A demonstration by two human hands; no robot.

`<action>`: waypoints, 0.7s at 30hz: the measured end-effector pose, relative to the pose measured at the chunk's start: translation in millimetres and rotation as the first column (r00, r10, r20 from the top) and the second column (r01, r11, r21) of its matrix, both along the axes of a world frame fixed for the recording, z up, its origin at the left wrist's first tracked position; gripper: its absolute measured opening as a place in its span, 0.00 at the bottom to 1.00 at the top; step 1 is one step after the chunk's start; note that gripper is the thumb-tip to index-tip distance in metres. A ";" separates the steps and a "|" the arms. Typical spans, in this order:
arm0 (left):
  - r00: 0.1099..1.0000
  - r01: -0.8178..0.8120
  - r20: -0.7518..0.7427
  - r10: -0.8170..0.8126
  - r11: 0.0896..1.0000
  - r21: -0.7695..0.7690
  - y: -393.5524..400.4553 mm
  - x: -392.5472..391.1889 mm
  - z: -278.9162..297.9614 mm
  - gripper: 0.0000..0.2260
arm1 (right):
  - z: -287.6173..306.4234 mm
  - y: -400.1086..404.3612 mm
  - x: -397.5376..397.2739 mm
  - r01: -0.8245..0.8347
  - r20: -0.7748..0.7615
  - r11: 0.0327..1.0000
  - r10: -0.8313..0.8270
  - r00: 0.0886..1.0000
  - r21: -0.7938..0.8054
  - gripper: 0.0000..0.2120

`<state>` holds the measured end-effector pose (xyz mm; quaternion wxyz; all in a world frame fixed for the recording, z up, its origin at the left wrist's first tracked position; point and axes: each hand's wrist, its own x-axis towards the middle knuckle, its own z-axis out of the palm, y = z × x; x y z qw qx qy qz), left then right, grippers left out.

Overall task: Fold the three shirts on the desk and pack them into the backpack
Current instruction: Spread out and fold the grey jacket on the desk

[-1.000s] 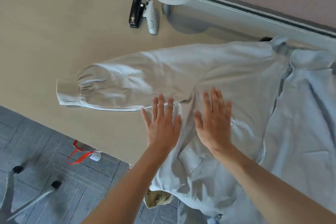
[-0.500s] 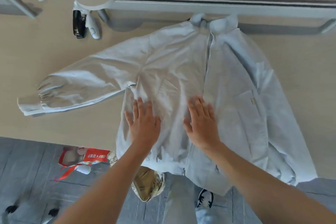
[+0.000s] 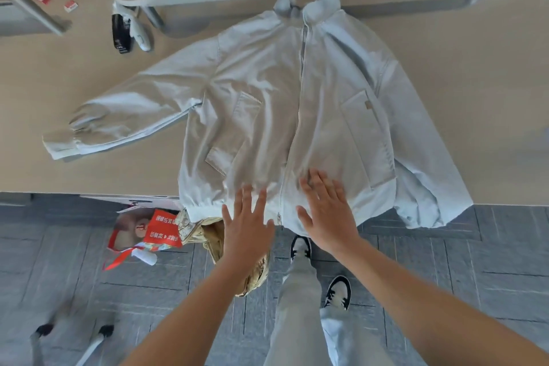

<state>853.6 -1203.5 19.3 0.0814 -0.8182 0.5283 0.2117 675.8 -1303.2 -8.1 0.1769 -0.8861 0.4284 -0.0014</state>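
Both hands, left hand (image 3: 248,229) and right hand (image 3: 328,211), press flat with fingers released, on the jacket's (image 3: 267,104) hem, smoothing it for folding.

Legible marking confined to one item: red paper bag (image 3: 148,232) on floor below desk edge, bearing white Chinese characters on a red panel, seen upside down and too blurred to transcribe. Small tan tag (image 3: 368,104) on jacket (image 3: 267,104) front: no readable text. Packets at far left: print indistinct.
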 end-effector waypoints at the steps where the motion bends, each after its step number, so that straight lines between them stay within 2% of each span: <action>1: 1.000 0.025 0.015 -0.025 1.000 0.000 2.2 3.5 0.5 0.35 | 0.5 0.9 1.9 0.013 0.000 1.000 -0.013 1.000 0.004 0.33; 4: 0.999 0.038 0.002 -0.038 0.999 -0.027 -3.0 17.8 1.4 0.37 | 0.1 -1.7 9.1 0.090 -0.037 0.996 -0.090 0.995 0.000 0.37; 6: 0.998 -0.025 -0.054 0.024 0.999 -0.023 -13.1 33.2 -0.5 0.41 | -7.9 -6.5 13.7 0.121 -0.096 0.993 -0.118 0.988 0.020 0.40; 8: 0.992 -0.070 -0.100 0.072 0.997 0.025 -18.5 49.0 -7.7 0.43 | -20.3 -10.9 14.0 0.111 -0.144 0.992 -0.102 0.984 0.059 0.43; 12: 0.995 0.003 -0.096 0.010 0.991 0.130 -19.9 61.2 -15.9 0.47 | -26.3 -16.5 14.3 0.092 -0.188 0.990 -0.071 0.980 0.107 0.46; 14: 0.993 -0.029 -0.110 0.043 0.992 0.124 -27.4 56.6 -8.6 0.42 | -18.5 -20.0 16.1 0.105 -0.170 0.980 -0.077 0.982 0.167 0.45; 17: 0.993 -0.072 -0.100 0.068 0.997 -0.033 -44.5 44.3 10.3 0.31 | 0.8 -24.2 9.8 0.159 -0.023 0.969 -0.158 0.987 0.189 0.36; 21: 0.993 0.097 -0.057 -0.107 0.984 -0.153 -78.5 16.1 25.3 0.32 | 26.7 -34.9 -22.9 0.363 0.074 0.929 -0.368 0.927 0.072 0.28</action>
